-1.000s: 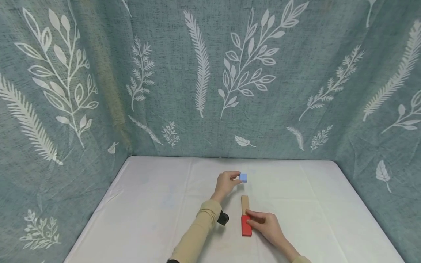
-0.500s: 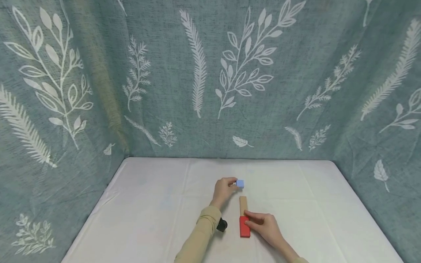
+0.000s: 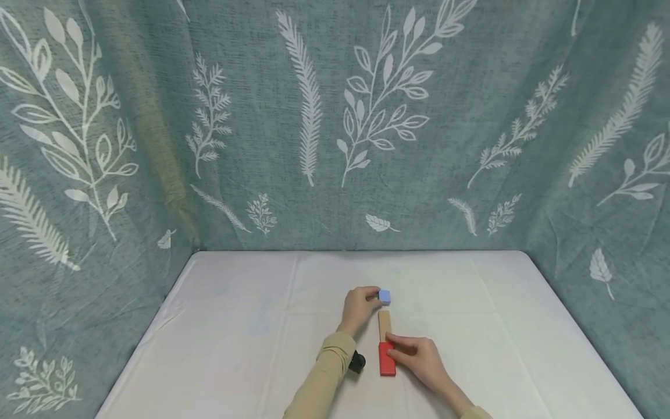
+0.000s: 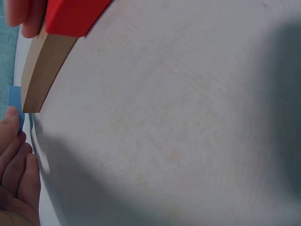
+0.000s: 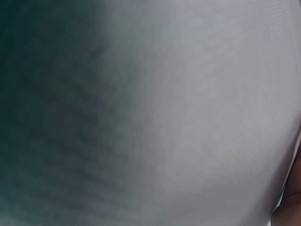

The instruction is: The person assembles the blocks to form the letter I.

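My left hand (image 3: 358, 308) pinches a small light-blue block (image 3: 384, 297) by its left side, between thumb and fingertips. Just beyond the far end of a plain wooden block (image 3: 384, 326) is where it holds it. A red block (image 3: 387, 359) lines up end to end with the wooden one, on the near side. My right hand (image 3: 421, 358) grips the red block near that joint, thumb and index finger at its right side. In the left wrist view the blue block (image 4: 14, 96) shows behind the wooden block's end, and fingertips (image 4: 33, 21) rest beside the red block (image 4: 77, 16).
A white cloth covers the table (image 3: 230, 326). Green-blue curtains (image 3: 335, 116) with white leaf prints stand behind it and at both sides. A black wrist camera (image 3: 357, 362) sits under my left forearm. The right wrist view shows mostly cloth and a hand's edge (image 5: 288, 197).
My left hand has brought the blue block nearer, toward the wooden block's far end. My right hand keeps its grip on the red block. The head view has shifted slightly.
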`<action>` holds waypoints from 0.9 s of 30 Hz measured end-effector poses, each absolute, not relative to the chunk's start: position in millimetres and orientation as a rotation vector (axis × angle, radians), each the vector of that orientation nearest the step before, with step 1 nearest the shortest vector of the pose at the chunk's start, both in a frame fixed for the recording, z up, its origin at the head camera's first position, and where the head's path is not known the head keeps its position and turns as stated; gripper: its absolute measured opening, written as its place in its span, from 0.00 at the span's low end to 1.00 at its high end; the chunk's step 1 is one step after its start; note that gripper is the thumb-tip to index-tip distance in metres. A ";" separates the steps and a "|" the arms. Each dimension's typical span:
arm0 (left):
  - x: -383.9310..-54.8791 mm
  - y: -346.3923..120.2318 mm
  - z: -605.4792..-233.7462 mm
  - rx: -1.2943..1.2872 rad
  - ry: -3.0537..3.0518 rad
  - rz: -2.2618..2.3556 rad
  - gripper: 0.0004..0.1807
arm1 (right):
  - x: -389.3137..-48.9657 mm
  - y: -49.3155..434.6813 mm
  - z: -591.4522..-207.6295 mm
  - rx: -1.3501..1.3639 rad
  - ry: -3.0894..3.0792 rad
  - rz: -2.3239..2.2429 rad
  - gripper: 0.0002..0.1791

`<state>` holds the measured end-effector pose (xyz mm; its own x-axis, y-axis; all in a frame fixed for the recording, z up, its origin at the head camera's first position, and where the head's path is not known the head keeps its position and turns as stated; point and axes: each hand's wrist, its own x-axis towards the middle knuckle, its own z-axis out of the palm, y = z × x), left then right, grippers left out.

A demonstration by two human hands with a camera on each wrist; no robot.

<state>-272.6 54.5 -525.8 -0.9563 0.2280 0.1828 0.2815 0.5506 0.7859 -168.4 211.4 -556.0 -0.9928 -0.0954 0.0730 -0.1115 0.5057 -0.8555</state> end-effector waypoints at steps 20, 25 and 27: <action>-273.4 59.0 -533.2 -0.308 -2.766 -1.348 0.16 | -168.3 210.0 -555.1 0.188 -2.725 1.548 0.20; -270.9 59.0 -531.7 -0.290 -2.762 -1.370 0.16 | -168.3 210.2 -556.4 0.186 -2.727 1.542 0.20; -269.9 58.9 -530.9 -0.286 -2.756 -1.381 0.16 | -168.3 210.2 -556.6 0.183 -2.728 1.537 0.20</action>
